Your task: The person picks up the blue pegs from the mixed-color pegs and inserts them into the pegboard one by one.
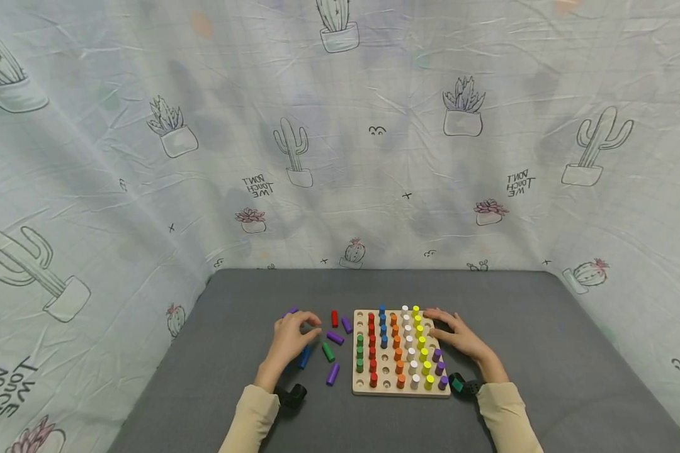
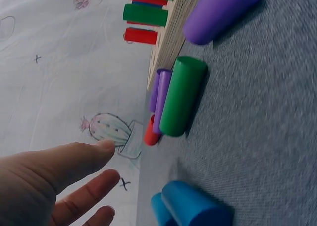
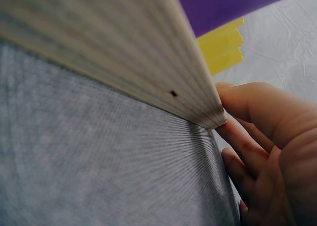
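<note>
My left hand (image 1: 290,336) hovers over loose pegs at the board's left, fingers relaxed and nothing between them. Just below it lie blue pegs (image 2: 190,203), and a purple peg (image 1: 291,312) shows past its knuckles. A green peg (image 2: 183,97) rests to its right. The wooden pegboard (image 1: 401,391) carries upright rows of green, red, blue, orange, white, yellow and purple pegs. At the board's far right corner my right hand (image 1: 459,333) rests with loosely extended fingers, the thumb (image 3: 242,99) touching the upper edge.
Between left hand and board lie a red peg (image 1: 334,319) and several purple pegs (image 1: 332,375). Black wrist devices (image 1: 292,396) sit on both wrists. The grey tabletop (image 1: 544,352) runs back to a cloth backdrop (image 1: 374,176) printed with cacti.
</note>
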The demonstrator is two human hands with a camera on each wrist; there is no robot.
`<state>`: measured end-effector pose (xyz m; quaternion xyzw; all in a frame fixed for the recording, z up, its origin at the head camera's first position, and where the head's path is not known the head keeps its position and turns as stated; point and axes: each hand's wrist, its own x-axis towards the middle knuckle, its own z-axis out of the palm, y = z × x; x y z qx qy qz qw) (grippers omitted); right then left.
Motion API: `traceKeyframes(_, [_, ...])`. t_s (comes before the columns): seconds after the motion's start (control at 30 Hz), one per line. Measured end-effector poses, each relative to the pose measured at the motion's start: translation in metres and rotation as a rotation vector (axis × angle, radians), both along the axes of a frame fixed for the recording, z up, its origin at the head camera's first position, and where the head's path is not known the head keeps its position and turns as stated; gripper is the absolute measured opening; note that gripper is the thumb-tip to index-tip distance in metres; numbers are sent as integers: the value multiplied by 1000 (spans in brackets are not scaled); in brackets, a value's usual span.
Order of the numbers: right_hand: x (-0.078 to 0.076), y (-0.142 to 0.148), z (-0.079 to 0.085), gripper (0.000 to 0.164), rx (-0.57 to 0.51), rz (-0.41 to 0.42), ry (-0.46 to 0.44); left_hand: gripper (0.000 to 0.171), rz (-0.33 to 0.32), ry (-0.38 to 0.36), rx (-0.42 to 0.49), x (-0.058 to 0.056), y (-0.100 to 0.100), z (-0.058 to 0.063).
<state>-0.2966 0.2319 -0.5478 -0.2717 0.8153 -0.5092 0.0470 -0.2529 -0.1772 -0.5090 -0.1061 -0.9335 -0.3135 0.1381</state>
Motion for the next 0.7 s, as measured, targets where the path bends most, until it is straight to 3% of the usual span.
traceKeyframes(0.47, [-2, 0, -1, 43, 4, 1, 29, 9, 76, -57, -64, 4, -16, 0])
traceKeyframes(0.7, [0, 2, -2, 44, 15, 1, 38, 9, 65, -98, -135, 6, -18, 2])
